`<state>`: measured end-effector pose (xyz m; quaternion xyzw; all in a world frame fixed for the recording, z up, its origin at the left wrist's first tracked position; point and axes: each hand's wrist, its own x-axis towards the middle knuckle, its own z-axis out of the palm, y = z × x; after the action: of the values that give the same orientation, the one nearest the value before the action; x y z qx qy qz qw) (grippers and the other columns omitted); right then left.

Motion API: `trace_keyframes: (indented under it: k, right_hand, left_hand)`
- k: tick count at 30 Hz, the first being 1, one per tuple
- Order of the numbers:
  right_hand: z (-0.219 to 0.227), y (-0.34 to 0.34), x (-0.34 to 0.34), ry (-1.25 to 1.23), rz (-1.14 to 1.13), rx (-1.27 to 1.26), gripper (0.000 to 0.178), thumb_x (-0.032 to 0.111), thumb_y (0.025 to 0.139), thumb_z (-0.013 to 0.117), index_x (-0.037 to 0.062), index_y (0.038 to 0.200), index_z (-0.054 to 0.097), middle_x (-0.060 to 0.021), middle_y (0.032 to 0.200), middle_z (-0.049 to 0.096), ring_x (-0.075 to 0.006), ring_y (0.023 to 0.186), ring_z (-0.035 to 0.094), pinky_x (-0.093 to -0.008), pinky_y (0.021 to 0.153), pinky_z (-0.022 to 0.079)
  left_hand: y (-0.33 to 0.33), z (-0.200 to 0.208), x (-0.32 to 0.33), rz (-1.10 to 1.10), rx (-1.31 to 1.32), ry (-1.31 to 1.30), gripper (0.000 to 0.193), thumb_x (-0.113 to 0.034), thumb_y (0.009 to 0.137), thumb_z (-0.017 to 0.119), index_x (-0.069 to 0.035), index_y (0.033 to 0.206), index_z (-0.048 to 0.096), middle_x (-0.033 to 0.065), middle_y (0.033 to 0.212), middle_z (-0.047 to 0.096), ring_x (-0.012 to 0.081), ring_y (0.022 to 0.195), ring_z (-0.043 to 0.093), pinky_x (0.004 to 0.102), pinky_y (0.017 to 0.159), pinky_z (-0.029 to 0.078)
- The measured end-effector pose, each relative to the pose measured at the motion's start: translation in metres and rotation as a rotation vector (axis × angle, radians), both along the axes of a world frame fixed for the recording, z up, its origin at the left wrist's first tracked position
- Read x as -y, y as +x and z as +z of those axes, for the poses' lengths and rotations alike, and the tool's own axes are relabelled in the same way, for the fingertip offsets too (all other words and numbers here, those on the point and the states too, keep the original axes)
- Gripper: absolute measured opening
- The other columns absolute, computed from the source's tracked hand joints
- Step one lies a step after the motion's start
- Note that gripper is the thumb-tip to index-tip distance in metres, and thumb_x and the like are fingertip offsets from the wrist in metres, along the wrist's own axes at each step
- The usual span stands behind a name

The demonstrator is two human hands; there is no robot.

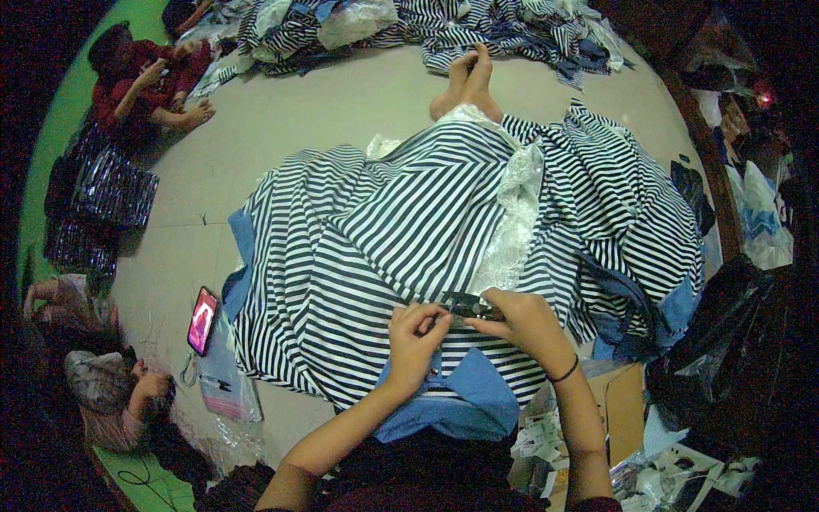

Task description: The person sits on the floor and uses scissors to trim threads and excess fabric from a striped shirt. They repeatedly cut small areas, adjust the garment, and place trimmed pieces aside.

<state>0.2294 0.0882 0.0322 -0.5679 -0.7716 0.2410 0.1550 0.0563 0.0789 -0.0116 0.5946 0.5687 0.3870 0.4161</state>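
Note:
Across my lap and legs lies a navy-and-white striped garment [367, 230] with a blue denim collar [452, 401] nearest me and white lace [508, 247] along part of it. My right hand [516, 322] is closed on a small black tool [463, 305], which looks like thread snips. My left hand [416, 337] pinches the striped cloth just above the collar, its fingertips close to the tool's tip. What lies between those fingertips is too small to make out. A button shows on the front below my left hand.
Lit up, a phone [202, 322] rests at the left beside a clear plastic packet [229, 388]. More striped garments [512, 34] are heaped at the far side. Other people sit along the left near dark wrapped bundles [107, 188]. A black plastic bag [717, 341] and cardboard [624, 410] stand right.

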Motion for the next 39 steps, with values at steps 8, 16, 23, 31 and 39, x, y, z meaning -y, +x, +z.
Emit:
trace_keyframes:
  k: [8, 16, 23, 31, 39]
  right_hand:
    - [0.004, -0.001, 0.001, 0.015, -0.017, -0.035, 0.032, 0.033, 0.068, 0.066, 0.0038, 0.08, 0.056, -0.0116, 0.06, 0.056, -0.0255, 0.054, 0.058, -0.0323, 0.047, 0.043]
    - [0.004, 0.006, 0.002, -0.105, 0.024, -0.006, 0.038, 0.041, 0.073, 0.057, 0.0041, 0.079, 0.053, -0.0144, 0.067, 0.057, -0.0303, 0.06, 0.057, -0.037, 0.054, 0.045]
    - [-0.012, 0.008, 0.005, -0.085, -0.019, -0.023, 0.038, 0.041, 0.073, 0.058, 0.0045, 0.079, 0.052, -0.0139, 0.066, 0.057, -0.0299, 0.06, 0.057, -0.0369, 0.053, 0.045]
    - [-0.023, 0.002, 0.007, 0.089, 0.031, -0.034, 0.03, 0.031, 0.069, 0.065, 0.0039, 0.08, 0.056, -0.0117, 0.062, 0.055, -0.0256, 0.052, 0.056, -0.031, 0.046, 0.043]
    - [-0.027, -0.001, 0.008, 0.239, 0.057, -0.006, 0.025, 0.028, 0.071, 0.063, 0.004, 0.074, 0.054, -0.0107, 0.059, 0.052, -0.0238, 0.049, 0.054, -0.0312, 0.043, 0.041]
  left_hand:
    - [0.0, 0.002, -0.003, -0.075, 0.126, -0.095, 0.011, -0.013, 0.066, 0.067, -0.006, 0.074, 0.063, 0.0, 0.055, 0.04, 0.0132, 0.058, 0.035, 0.0281, 0.056, 0.027]
    - [0.0, 0.003, 0.001, -0.082, -0.114, 0.065, 0.011, -0.019, 0.066, 0.067, -0.009, 0.068, 0.063, -0.0002, 0.056, 0.039, 0.0147, 0.062, 0.035, 0.0287, 0.06, 0.027]
    - [-0.003, 0.005, 0.006, -0.019, -0.039, 0.058, 0.009, -0.017, 0.065, 0.067, -0.01, 0.07, 0.064, 0.0015, 0.057, 0.042, 0.0159, 0.063, 0.037, 0.0278, 0.061, 0.029]
    - [-0.001, 0.005, 0.011, -0.05, -0.174, 0.186, 0.01, -0.018, 0.065, 0.067, -0.012, 0.072, 0.065, 0.0008, 0.058, 0.044, 0.0168, 0.065, 0.038, 0.0302, 0.066, 0.029]
    - [-0.005, 0.006, 0.01, -0.054, -0.168, 0.108, 0.009, -0.018, 0.065, 0.066, -0.012, 0.071, 0.065, 0.0005, 0.059, 0.046, 0.0175, 0.068, 0.04, 0.0305, 0.068, 0.029]
